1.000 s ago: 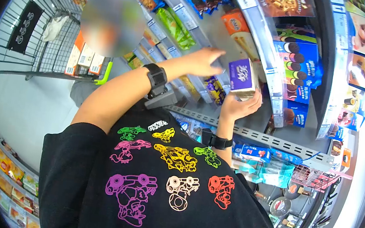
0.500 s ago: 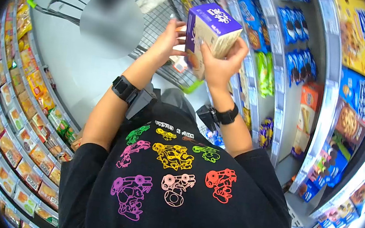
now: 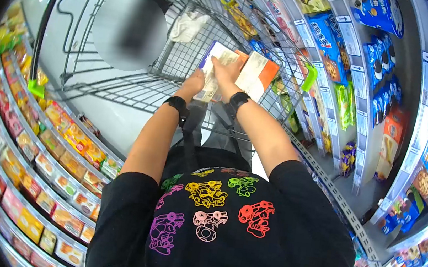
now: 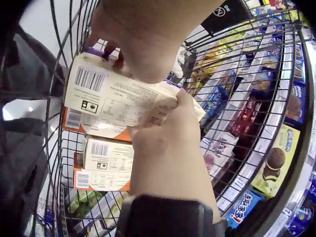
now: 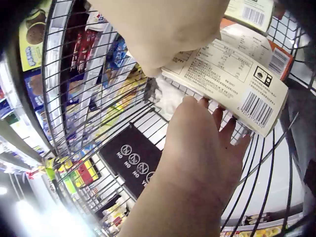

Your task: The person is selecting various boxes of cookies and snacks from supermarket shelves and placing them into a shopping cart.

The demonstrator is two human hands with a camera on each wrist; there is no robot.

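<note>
From the left, I see the left hand (image 3: 194, 83), fingers fairly straight, at the edge of the purple-and-cream cardboard box (image 3: 207, 88) over the green-cornered wire shopping cart (image 3: 310, 77). The right hand (image 3: 226, 74) grips that box, thumb on its face; a weak pinch could, I judge, drop it against the orange-and-cream cardboard cartons (image 3: 256, 75). The right fingertips and the box's underside are hidden from me.

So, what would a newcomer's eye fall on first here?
Likely the cream box at the shopping cart, held by the right hand with the left hand at its purple side. Next, bright cartoon prints across the black T-shirt below, then stocked shelves on both sides.
</note>
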